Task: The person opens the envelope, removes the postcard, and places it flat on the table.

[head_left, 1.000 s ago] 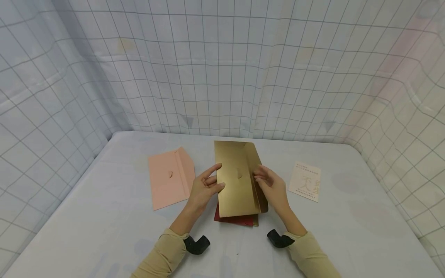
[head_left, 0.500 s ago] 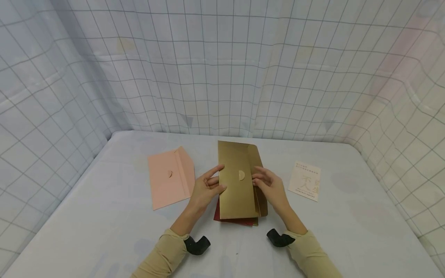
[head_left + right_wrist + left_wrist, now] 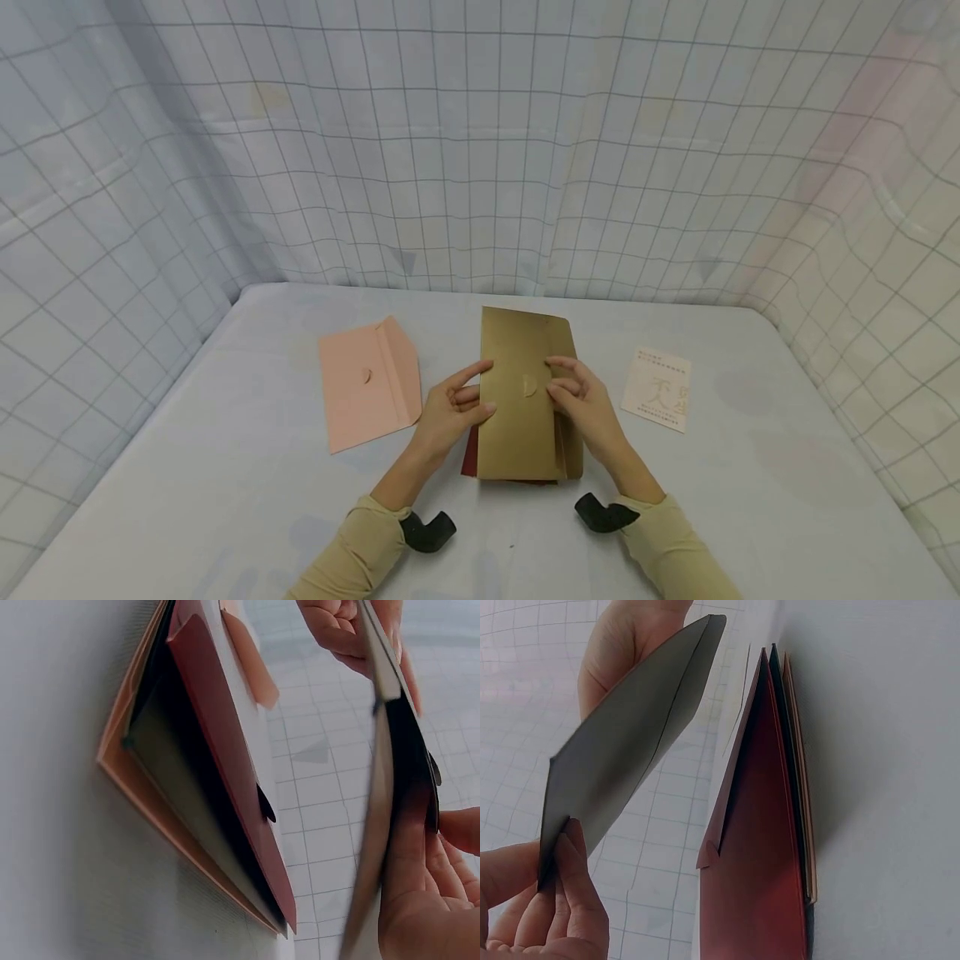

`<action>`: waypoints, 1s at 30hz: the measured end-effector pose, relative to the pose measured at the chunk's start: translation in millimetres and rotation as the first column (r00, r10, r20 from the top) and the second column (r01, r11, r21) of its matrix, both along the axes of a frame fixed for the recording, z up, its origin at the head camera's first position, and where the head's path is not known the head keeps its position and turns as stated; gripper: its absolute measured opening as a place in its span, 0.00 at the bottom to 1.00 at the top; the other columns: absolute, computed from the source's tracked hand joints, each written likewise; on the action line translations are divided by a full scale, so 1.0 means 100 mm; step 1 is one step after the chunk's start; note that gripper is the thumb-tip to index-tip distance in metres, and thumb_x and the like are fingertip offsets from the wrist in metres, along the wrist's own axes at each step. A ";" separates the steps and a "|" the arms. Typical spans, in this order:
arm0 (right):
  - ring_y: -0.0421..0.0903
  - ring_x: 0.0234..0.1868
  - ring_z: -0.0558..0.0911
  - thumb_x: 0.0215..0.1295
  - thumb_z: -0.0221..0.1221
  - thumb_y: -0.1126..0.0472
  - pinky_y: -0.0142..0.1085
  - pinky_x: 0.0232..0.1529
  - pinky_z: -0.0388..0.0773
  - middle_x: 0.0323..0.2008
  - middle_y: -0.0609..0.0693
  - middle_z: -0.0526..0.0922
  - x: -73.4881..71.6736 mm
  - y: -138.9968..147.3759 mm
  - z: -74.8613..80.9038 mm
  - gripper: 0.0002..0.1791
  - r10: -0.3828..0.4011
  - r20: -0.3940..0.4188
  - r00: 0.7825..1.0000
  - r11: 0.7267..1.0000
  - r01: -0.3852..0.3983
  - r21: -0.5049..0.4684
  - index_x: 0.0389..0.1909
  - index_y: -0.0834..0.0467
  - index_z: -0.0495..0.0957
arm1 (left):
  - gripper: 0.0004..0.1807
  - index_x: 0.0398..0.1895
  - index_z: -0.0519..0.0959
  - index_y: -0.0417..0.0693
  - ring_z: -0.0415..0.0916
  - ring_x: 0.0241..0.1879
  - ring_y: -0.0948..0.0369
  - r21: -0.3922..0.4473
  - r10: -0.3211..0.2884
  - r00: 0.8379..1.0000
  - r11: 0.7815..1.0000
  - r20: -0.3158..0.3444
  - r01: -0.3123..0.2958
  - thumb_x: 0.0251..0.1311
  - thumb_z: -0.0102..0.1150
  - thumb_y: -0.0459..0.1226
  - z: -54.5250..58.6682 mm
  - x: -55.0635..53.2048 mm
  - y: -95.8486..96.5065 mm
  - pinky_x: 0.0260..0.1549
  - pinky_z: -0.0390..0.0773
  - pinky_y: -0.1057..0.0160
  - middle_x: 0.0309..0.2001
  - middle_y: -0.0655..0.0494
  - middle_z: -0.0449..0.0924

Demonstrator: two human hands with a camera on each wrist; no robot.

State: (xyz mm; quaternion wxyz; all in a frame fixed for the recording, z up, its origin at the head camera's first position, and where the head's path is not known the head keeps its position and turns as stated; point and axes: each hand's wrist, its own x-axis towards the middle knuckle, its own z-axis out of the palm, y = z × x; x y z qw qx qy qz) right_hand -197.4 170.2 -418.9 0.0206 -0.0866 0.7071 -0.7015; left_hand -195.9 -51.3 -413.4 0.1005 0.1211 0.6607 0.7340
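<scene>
Gold envelope (image 3: 517, 433) held up above a red envelope (image 3: 746, 900), midway between left and right edges of the worktop (image 3: 225, 483), left hand (image 3: 441, 418) with fingers pinching its left side, right hand (image 3: 591, 410) with fingers pinching its opening.

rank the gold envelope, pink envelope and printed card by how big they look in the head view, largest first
1. Gold envelope: clearly biggest here, though it is held up, so nearness to the camera may enlarge it.
2. Pink envelope
3. Printed card
</scene>
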 end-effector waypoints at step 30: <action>0.32 0.32 0.81 0.65 0.54 0.67 0.26 0.38 0.79 0.29 0.35 0.85 0.02 0.00 0.04 0.20 0.009 0.054 0.998 0.997 -0.014 0.077 0.58 0.66 0.69 | 0.34 0.67 0.64 0.45 0.81 0.38 0.67 -0.056 -0.073 0.997 0.996 -0.009 0.072 0.54 0.58 0.24 -0.02 -0.02 -0.02 0.35 0.79 0.71 0.52 0.32 0.77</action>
